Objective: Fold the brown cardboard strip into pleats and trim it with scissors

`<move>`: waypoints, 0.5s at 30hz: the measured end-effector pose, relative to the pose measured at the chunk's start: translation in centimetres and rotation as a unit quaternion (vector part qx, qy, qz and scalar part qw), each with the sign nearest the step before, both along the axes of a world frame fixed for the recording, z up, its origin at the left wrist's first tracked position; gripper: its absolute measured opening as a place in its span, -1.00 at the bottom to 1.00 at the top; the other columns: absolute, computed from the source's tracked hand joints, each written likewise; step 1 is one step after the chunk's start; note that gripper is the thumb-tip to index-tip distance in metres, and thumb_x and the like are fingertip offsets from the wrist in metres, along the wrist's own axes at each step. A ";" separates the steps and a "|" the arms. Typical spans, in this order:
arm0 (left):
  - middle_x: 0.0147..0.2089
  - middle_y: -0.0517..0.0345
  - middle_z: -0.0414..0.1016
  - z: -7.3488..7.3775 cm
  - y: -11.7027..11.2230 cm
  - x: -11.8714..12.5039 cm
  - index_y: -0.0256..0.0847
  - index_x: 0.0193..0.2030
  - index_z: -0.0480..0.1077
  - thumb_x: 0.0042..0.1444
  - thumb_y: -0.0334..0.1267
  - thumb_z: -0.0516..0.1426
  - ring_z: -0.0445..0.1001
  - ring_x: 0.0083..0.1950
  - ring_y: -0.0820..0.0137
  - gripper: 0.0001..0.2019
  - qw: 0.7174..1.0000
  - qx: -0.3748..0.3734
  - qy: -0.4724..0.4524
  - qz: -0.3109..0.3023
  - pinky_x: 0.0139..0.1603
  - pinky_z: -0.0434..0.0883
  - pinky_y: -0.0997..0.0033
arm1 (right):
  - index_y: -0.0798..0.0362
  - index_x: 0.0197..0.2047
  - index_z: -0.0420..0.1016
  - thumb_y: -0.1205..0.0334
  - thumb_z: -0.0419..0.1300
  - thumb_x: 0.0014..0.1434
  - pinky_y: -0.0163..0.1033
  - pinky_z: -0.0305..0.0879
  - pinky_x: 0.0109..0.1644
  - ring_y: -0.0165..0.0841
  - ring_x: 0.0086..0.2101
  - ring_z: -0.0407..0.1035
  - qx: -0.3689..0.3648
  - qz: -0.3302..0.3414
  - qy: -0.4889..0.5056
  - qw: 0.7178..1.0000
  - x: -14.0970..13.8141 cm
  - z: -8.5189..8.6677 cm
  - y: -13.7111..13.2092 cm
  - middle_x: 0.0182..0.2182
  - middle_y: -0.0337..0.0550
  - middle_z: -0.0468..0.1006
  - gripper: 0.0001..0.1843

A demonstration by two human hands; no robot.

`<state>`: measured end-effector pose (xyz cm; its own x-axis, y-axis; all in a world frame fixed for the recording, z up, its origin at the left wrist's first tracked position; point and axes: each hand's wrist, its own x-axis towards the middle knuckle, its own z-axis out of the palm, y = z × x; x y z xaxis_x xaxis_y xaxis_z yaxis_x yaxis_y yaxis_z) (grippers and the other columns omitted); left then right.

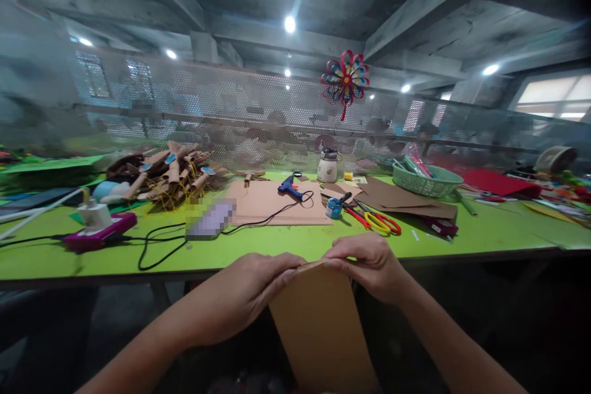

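A strip of brown cardboard [321, 326] hangs down in front of the table's near edge, its top edge pinched between my two hands. My left hand [258, 283] has its thumb and fingers closed on the top left corner. At the top right, my right hand [367, 261] grips the same edge between thumb and forefinger. Beyond my hands, a blue glue gun [289, 187] lies on a stack of pale brown sheets [258, 206]. A small blue jar [333, 208] stands by two pairs of scissors [376, 221], one with yellow handles and one with red.
On the green table [258, 243] are a purple power strip [99, 231] with cables, a heap of rolled brown paper pieces [173, 172], a white jar [327, 167], dark brown sheets [392, 197] and a green basket [427, 180]. A perforated screen [240, 117] with a hanging paper flower [346, 79] stands behind.
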<state>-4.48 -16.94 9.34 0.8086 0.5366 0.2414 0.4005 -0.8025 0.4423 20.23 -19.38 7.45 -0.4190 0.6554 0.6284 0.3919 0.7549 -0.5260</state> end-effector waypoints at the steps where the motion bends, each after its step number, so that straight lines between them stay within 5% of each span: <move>1: -0.04 0.21 0.49 -0.2 -0.1 -0.3 -0.02 0.11 0.31 0.34 -0.13 -0.14 0.45 -0.11 0.43 -0.68 1.000 -0.019 0.001 0.000 -0.13 0.31 0.54 | 0.15 -0.33 0.57 0.24 0.18 0.20 -0.40 0.25 -0.40 -0.46 -0.48 0.40 -0.003 0.002 0.001 1.000 0.1 -0.2 0.0 -0.50 -0.14 0.55 -0.82; 7: -0.30 0.20 0.50 -1.3 -0.5 -0.3 -0.11 -0.05 0.36 0.35 -0.16 -0.16 0.43 -0.33 0.44 -0.70 0.998 0.002 0.035 0.045 -0.37 0.22 0.54 | 0.15 -0.32 0.57 0.27 0.21 0.18 -0.41 0.29 -0.37 -0.44 -0.45 0.44 -0.017 -0.005 -0.001 1.000 0.7 -0.4 0.0 -0.46 -0.13 0.58 -0.86; 15: -0.54 0.23 0.36 -2.2 -0.4 0.6 -0.20 -0.30 0.28 0.23 -0.40 -0.07 0.27 -0.56 0.45 -0.85 0.978 0.191 0.069 0.050 -0.53 -0.04 0.44 | 0.13 -0.24 0.54 0.22 0.16 0.22 -0.42 0.26 -0.32 -0.44 -0.39 0.44 -0.046 -0.031 -0.081 0.995 1.1 0.7 -0.4 -0.40 -0.14 0.59 -0.81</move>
<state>-3.93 -17.31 7.09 0.7957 0.5069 0.3316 0.5201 -0.8523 0.0549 21.31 -19.82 8.13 -0.4675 0.7350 0.4912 0.5219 0.6779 -0.5177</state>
